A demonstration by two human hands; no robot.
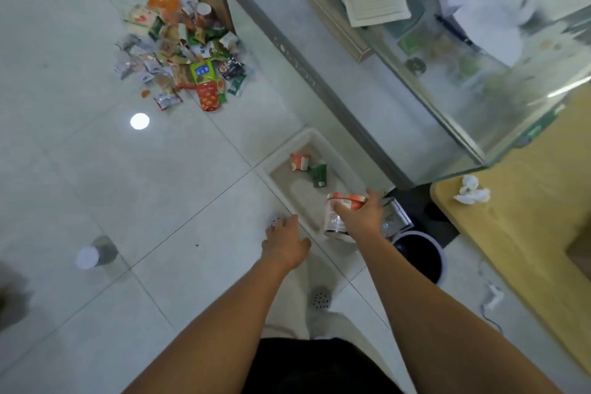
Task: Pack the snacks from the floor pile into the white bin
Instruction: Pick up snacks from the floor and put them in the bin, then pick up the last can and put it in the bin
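Observation:
A pile of snack packets (pixel 182 51) lies on the tiled floor at the upper left. The white bin (pixel 281 160) stands on the floor in the middle, next to the glass counter, with an orange packet (pixel 299 161) and a green packet (pixel 319 174) inside. My right hand (pixel 361 213) grips an orange-and-white snack jar (pixel 335 217) from above, over the near end of the bin. My left hand (pixel 284 241) hovers beside the bin's near left rim, fingers spread, holding nothing.
A glass counter (pixel 415 80) runs along the right with papers on top. A wooden desk (pixel 527 227) holds a crumpled tissue (pixel 471 192). A black waste bin (pixel 419 254) stands right of my arm. A grey cup (pixel 96 254) sits on the floor at left.

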